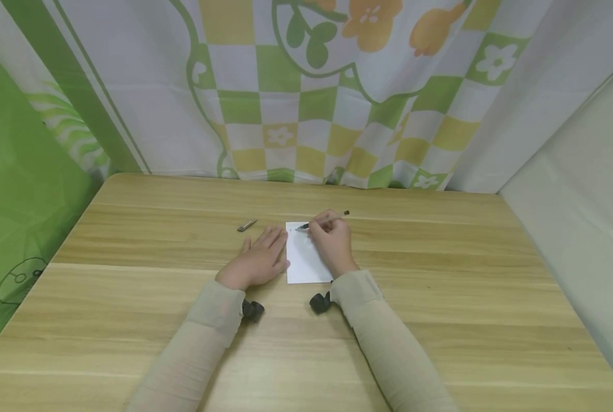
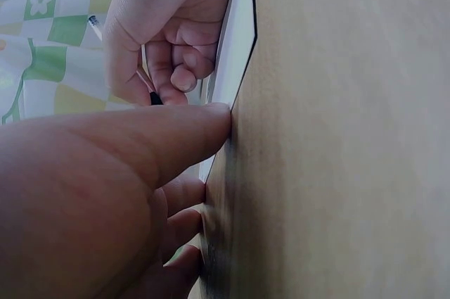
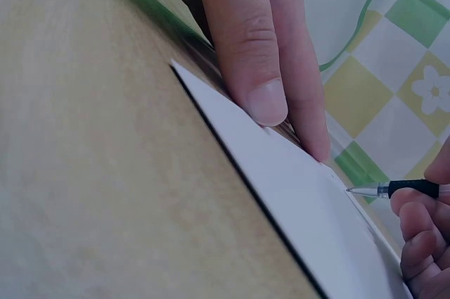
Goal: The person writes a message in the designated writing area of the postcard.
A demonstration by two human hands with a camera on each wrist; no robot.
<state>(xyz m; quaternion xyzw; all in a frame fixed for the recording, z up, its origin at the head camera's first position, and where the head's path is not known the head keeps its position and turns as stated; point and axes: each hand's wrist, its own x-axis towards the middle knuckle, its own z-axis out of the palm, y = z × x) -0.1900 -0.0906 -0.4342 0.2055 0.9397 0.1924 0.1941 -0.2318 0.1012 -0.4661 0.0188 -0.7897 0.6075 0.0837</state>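
Note:
A small white sheet of paper [image 1: 302, 260] lies on the wooden table, with a few tiny dark marks near its top left. My right hand [image 1: 333, 240] pinches a pen [image 3: 415, 188] with a black grip and clear barrel; its metal tip is at the paper's upper part. My left hand [image 1: 257, 260] lies with fingers extended along the paper's left edge. Its thumb [image 2: 204, 130] and fingertips touch that edge in the left wrist view. Just beyond the left hand, a pen cap [image 1: 246, 225] lies on the table.
The wooden table [image 1: 466, 320] spreads out on all sides of the paper. A checked, flowered curtain [image 1: 311, 114] hangs along its far edge. Green cloth [image 1: 23, 189] is at the left and a pale wall [image 1: 569, 183] at the right. Black wrist devices [image 1: 320, 303] sit below both hands.

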